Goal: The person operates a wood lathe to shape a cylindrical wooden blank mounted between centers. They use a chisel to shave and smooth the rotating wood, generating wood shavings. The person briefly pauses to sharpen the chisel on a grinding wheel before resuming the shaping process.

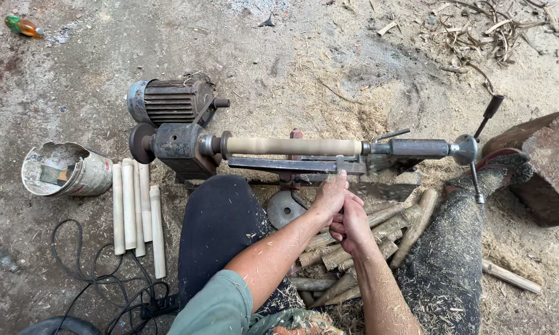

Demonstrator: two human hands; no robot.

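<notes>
1. Sitting on the ground, the person faces a small wood lathe (292, 162) with both legs spread around it; a pale wooden spindle (294, 146) is mounted level between the headstock at the left and the tailstock at the right.
2. Both hands meet just below the spindle's right half. The left hand (331, 194) reaches up to the flat metal tool rest (295, 164), fingers curled over something thin at its edge; what it grips is too blurred to tell.
3. The right hand (352, 226) sits just behind and touching the left, fingers closed in a fist around what seems to be a tool handle, mostly hidden.
4. Behind the headstock stands a ribbed electric motor (171, 101). A crank handle (485, 123) sticks out at the tailstock end.
5. Under the forearms lies a heap of rough wooden blanks (379, 232), beside a round metal disc (284, 209).
6. Left of the knee, several finished pale turned sticks (134, 208) lie side by side, next to a dented metal can (65, 169) on its side.
7. A black cable (99, 279) coils at the lower left; a wooden block (543, 164) sits at the right.
8. Ground is bare packed dirt (75, 49), strewn with shavings and sawdust, which also coat the right trouser leg; a plastic bottle (22, 26) lies far left.
</notes>
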